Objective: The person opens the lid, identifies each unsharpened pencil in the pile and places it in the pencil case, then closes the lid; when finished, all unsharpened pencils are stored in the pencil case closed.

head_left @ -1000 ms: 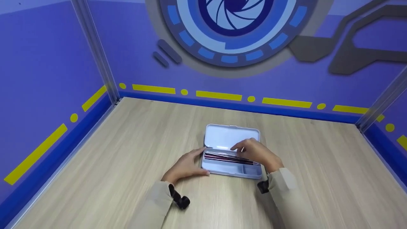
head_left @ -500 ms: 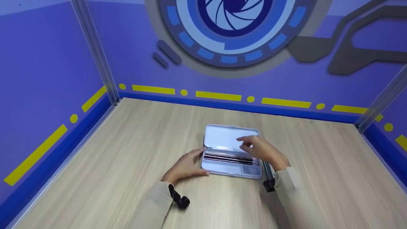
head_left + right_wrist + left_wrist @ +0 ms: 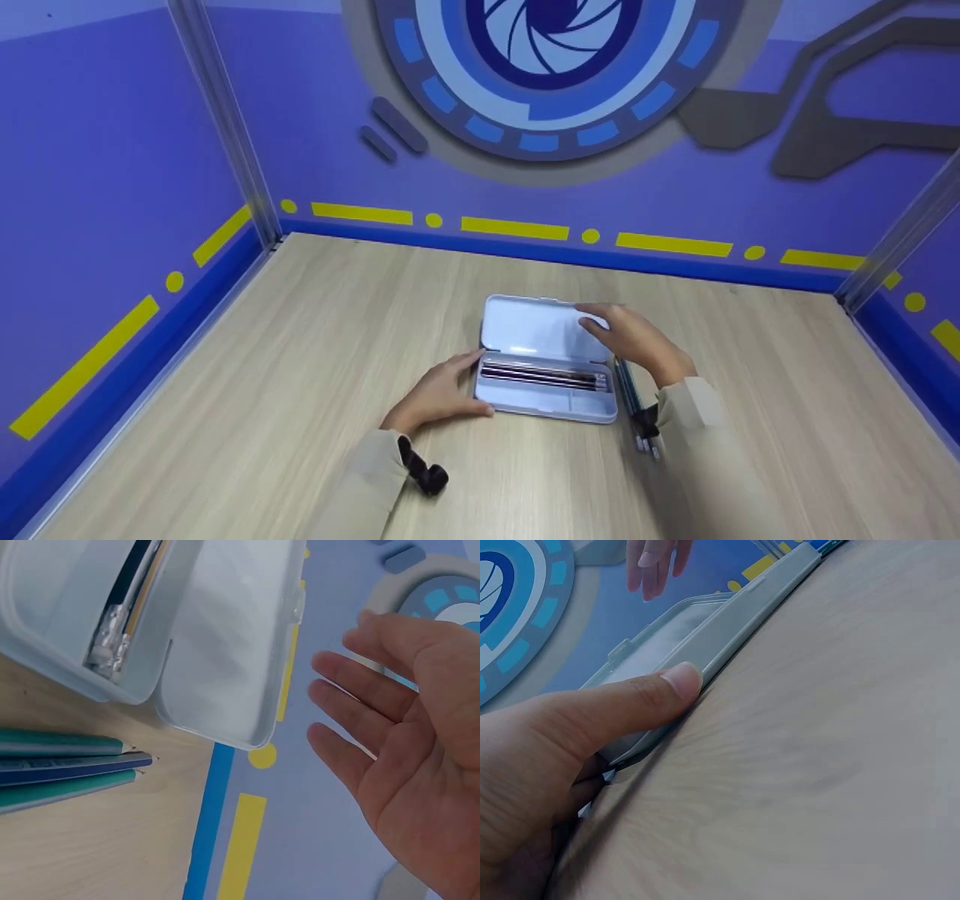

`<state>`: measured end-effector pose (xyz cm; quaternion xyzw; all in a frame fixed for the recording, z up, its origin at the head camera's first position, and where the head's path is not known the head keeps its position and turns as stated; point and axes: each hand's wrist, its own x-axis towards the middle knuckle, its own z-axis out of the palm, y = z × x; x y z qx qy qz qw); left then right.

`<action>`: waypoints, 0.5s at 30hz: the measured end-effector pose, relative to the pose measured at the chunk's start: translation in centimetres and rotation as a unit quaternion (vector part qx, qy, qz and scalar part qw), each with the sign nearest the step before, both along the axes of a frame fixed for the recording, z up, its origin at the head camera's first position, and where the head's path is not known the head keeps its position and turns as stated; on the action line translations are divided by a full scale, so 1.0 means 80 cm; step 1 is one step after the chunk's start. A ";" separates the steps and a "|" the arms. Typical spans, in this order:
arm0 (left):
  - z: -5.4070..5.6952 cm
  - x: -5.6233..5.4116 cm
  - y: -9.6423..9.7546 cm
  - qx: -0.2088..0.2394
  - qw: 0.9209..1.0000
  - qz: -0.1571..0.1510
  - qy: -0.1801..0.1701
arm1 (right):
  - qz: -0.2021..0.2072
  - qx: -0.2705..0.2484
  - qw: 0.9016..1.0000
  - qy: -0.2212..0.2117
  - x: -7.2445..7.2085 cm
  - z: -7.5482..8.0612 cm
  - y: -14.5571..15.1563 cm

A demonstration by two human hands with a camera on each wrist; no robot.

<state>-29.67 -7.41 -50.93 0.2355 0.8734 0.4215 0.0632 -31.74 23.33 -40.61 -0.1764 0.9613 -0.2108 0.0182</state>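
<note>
A pale blue-white pencil case [image 3: 525,403] lies on the table with its lid [image 3: 536,324] tipped back. Several dark pencils [image 3: 536,373] lie in its rear compartment; metal ferrules show at their right ends. My left hand [image 3: 441,390] holds the case's left end, the thumb along the front wall and the fingers around the far side. In the left wrist view the thumb [image 3: 645,701] presses on the case. Over the lid's right edge hovers my right hand [image 3: 634,341], its fingers loosely bent and nothing in them, as the right wrist view also shows.
Several green and blue pencils [image 3: 67,765] lie on the wooden table [image 3: 337,322] just right of the case, partly covered by the right wrist in the head view. Blue-purple panels [image 3: 315,172] with yellow marks bound the table at the back and sides.
My right hand has lifted from over the pencils in the case and moved right and back to the lid's right edge, its fingers spreading. The left hand and the case stay put.
</note>
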 end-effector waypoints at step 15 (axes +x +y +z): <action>0.000 0.001 -0.002 0.007 1.000 0.003 -0.006 | -0.029 0.003 0.999 -0.043 -0.020 -0.015 -0.019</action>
